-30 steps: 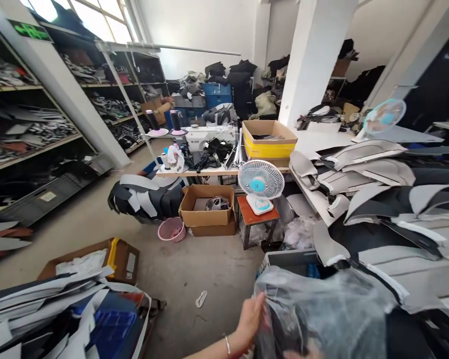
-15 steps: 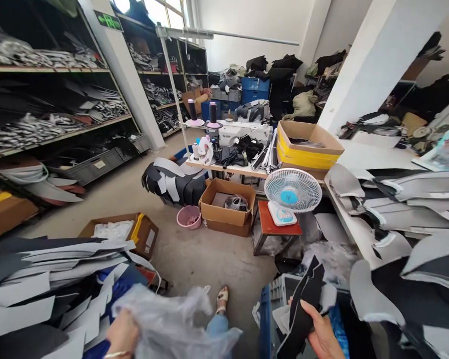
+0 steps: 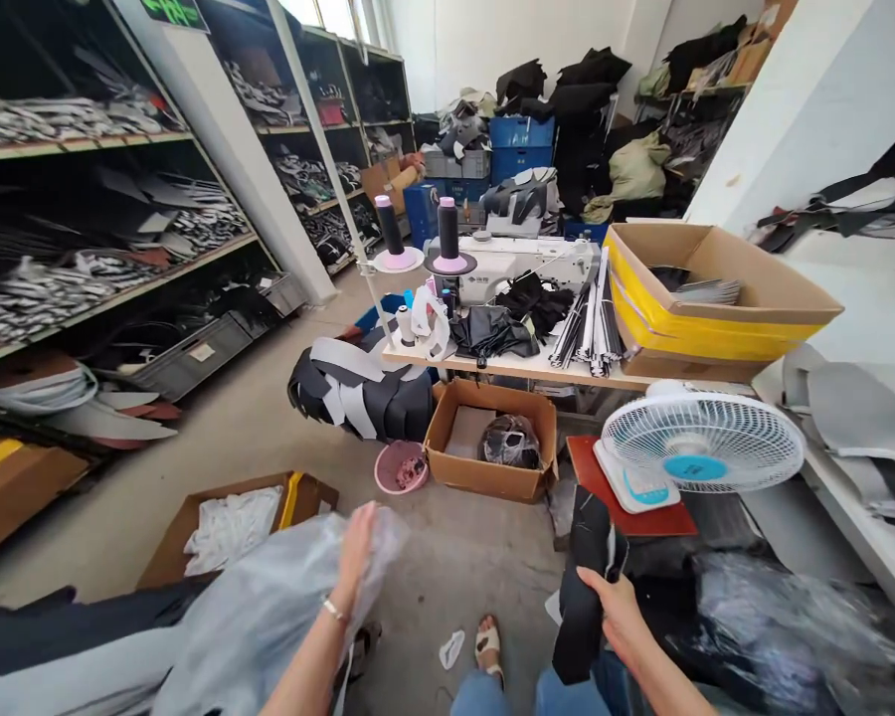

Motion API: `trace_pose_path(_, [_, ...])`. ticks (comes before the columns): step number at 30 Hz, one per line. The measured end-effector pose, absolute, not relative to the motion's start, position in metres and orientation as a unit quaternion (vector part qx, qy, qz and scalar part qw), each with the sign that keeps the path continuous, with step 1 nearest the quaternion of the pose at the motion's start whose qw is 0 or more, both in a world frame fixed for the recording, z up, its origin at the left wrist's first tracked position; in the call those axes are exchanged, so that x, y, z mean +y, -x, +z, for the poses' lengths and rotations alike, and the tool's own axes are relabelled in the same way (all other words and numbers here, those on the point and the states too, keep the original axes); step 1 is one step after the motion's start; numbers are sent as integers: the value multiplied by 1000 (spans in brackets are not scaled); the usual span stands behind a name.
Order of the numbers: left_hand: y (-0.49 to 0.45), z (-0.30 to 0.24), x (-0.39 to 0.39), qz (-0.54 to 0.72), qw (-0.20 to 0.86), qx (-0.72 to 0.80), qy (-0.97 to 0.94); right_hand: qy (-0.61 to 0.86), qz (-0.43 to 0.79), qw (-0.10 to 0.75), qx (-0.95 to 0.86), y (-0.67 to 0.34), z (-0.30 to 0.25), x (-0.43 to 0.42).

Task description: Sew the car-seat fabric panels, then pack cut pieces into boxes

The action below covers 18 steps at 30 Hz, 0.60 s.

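My left hand (image 3: 356, 552), a bracelet at its wrist, grips the edge of a translucent plastic bag (image 3: 268, 587). The bag spreads over grey and black cut pieces (image 3: 82, 661) at the lower left. Lower right of the middle, my right hand (image 3: 610, 605) is closed round a bundle of black fabric pieces (image 3: 586, 587). A grey-white edge shows on that bundle. The bundle is held upright above the floor, in front of the red stool (image 3: 589, 467).
A white fan (image 3: 701, 443) stands on the stool. Ahead is a sewing machine (image 3: 522, 261) on a table, with a yellow-taped carton (image 3: 716, 318). A pink basket (image 3: 401, 467) and an open carton (image 3: 484, 438) sit on the floor. Shelves line the left.
My left hand has moved up and right, pulling the plastic bag over the pieces at left. My right hand still holds the black bundle, now more upright. The view has moved closer to the machine.
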<state>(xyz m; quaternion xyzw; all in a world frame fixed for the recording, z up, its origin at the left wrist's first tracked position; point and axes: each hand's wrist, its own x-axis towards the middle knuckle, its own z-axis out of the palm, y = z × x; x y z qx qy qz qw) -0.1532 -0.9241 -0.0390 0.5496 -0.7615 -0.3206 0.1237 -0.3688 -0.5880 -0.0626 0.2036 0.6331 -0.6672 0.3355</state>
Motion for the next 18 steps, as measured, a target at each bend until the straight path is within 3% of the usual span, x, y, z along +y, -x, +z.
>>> trace_pose_path(3, [228, -69, -921, -352, -36, -825, -441, -159, -637, 325, 680, 394, -66, -614])
trace_pose_path(6, [290, -100, -913, -317, -119, -857, -389, -138, -613, 323, 707, 422, -74, -635])
trace_pose_path(18, [495, -212, -952, -208, -276, -886, -310, -34, -449, 359, 817, 547, -139, -690])
